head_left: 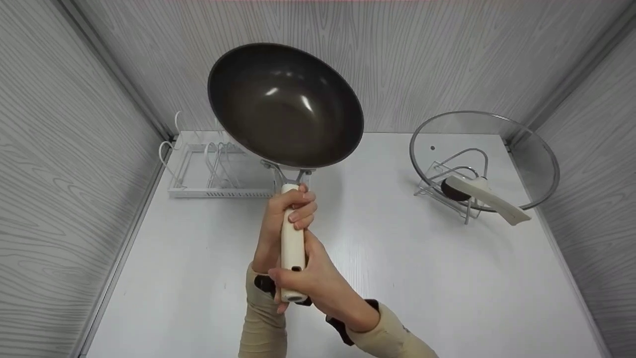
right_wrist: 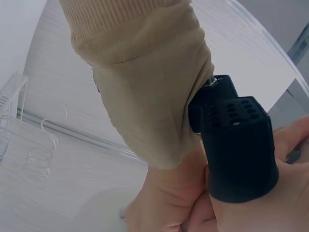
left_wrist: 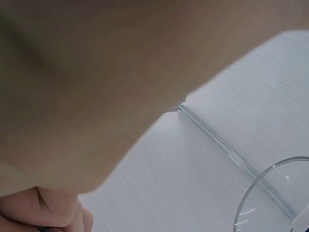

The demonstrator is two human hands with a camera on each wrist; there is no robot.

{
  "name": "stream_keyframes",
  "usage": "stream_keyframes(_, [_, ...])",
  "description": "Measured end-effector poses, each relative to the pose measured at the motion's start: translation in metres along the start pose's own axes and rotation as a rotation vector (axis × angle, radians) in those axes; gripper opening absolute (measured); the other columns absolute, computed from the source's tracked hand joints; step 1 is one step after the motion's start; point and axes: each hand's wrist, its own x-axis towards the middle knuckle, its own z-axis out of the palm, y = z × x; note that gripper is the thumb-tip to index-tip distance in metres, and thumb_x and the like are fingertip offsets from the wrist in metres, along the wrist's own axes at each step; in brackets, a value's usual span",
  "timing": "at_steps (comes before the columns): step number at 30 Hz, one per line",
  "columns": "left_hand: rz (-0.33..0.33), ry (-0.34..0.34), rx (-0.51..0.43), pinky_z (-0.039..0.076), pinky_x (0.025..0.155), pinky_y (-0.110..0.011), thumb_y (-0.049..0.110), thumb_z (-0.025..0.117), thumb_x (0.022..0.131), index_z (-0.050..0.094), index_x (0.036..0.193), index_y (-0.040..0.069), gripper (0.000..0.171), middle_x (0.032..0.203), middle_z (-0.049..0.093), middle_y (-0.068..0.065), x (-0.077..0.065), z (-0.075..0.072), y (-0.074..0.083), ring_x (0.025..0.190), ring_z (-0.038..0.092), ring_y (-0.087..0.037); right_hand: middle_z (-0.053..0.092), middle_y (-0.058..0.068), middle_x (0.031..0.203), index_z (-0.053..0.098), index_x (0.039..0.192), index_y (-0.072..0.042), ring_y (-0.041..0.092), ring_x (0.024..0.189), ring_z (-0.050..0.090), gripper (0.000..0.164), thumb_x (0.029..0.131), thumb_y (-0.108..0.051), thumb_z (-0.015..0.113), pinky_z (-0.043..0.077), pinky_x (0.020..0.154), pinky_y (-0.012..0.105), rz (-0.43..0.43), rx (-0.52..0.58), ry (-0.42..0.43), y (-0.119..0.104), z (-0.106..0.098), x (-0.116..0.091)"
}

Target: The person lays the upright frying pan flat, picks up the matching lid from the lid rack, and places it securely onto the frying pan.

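A deep dark frying pan with a cream handle is held up, its inside facing the head camera. My left hand grips the handle close to the pan, fingers curled round it. Lower down, my right hand holds the handle's end with its thumb across the front. In the left wrist view, blurred skin fills much of the picture, and a few fingers show at the lower left. The right wrist view has a beige sleeve and a black wrist device in front of the hands; the pan's inside is out of sight there.
A white rack with wire loops stands at the back left, partly behind the pan. At the back right, a glass lid leans on a small wire stand, with a long cream piece in front. Grey wood-grain walls enclose the white tabletop.
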Motion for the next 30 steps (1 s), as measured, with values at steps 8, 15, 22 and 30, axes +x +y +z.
stream_keyframes(8, [-0.047,-0.084,-0.165,0.043,0.038,-0.017,-0.012,0.041,0.090,0.038,0.092,0.000,0.012,0.067,0.044,-0.005,0.001,-0.003,0.001,0.047,0.027,-0.006,0.057,0.015,0.094,0.025,0.141,0.001,0.019,0.055,0.063,0.076,0.081,-0.010,0.070,0.055,0.044,0.030,0.048,-0.024,-0.010,-0.003,-0.002,-0.001])
stream_keyframes(15, [-0.094,-0.159,-0.294,0.045,0.040,-0.020,-0.014,0.049,0.087,0.038,0.093,-0.001,0.018,0.071,0.045,-0.007,-0.001,-0.007,0.005,0.050,0.023,-0.007,0.062,0.011,0.078,0.026,0.143,-0.003,0.014,0.044,0.057,0.074,0.087,-0.017,0.072,0.048,0.036,0.025,0.044,-0.118,-0.116,-0.006,-0.011,-0.003])
stream_keyframes(22, [-0.092,-0.123,-0.412,0.045,0.039,-0.021,-0.013,0.047,0.086,0.033,0.097,0.002,0.023,0.074,0.043,-0.007,-0.005,-0.004,0.004,0.049,0.029,-0.007,0.060,0.004,0.063,0.039,0.128,-0.004,0.011,0.039,0.052,0.053,0.091,-0.024,0.071,0.043,0.035,0.024,0.054,-0.252,-0.173,-0.013,-0.023,0.000])
stream_keyframes(30, [-0.113,-0.165,-0.421,0.044,0.039,-0.021,-0.016,0.047,0.083,0.031,0.092,0.002,0.025,0.071,0.041,-0.006,-0.006,-0.007,0.004,0.050,0.022,-0.006,0.054,0.002,0.061,0.054,0.110,0.000,0.013,0.039,0.048,0.029,0.093,-0.020,0.067,0.041,0.034,0.028,-0.025,-0.457,-0.188,-0.017,-0.034,0.001])
